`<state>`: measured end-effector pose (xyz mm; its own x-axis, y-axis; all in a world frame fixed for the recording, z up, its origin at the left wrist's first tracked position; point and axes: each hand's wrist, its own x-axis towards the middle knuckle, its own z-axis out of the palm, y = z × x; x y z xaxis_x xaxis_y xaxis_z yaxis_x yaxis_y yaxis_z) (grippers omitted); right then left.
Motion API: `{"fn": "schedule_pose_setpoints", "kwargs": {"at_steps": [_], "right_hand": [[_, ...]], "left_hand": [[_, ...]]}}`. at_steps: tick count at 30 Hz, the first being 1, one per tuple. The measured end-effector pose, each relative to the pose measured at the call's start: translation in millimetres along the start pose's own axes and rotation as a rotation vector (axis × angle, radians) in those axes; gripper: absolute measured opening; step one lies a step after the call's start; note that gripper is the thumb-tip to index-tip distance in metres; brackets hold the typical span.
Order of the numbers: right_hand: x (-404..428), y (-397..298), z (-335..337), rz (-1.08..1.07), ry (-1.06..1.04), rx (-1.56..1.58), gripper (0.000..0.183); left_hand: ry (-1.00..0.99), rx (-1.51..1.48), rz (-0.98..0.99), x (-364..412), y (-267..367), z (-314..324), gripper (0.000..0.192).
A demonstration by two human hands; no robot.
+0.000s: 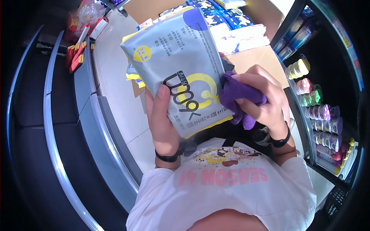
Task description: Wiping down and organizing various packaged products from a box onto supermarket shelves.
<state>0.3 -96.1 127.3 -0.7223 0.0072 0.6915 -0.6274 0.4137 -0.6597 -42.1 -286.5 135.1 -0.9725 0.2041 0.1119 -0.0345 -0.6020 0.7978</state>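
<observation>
A silver-grey soft plastic package point(162, 63) with yellow edges and black printing is held up in front of my chest. My left hand point(163, 115) grips its lower left edge, the thumb lying on the printed face. My right hand point(260, 95) pinches a bunched purple cloth point(242, 93), which touches the package's right edge. The cloth's loose end hangs beneath my fingers. Behind the package stands an open cardboard box point(254, 57) filled with blue, white and yellow soft packages point(214, 17).
Dark shelves with metal edge rails point(55, 138) run along the left, with red-and-yellow packages point(77, 56) at their far end. On the right, a dark rack holds colourful round containers point(318, 112) and blue packages point(303, 33). Pale floor tiles point(115, 57) lie between.
</observation>
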Motion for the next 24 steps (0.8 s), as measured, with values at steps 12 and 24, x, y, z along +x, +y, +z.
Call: {"fn": "schedule_pose_setpoints", "kwargs": {"at_steps": [12, 24], "right_hand": [[61, -5, 1, -0.332, -0.085, -0.567, 0.038], [32, 18, 27, -0.306, -0.060, -0.381, 0.028]], "left_hand": [[-0.051, 0.042, -0.102, 4, -16, 14, 0.039], [0.117, -0.019, 0.059, 29, -25, -5, 0.037]]}}
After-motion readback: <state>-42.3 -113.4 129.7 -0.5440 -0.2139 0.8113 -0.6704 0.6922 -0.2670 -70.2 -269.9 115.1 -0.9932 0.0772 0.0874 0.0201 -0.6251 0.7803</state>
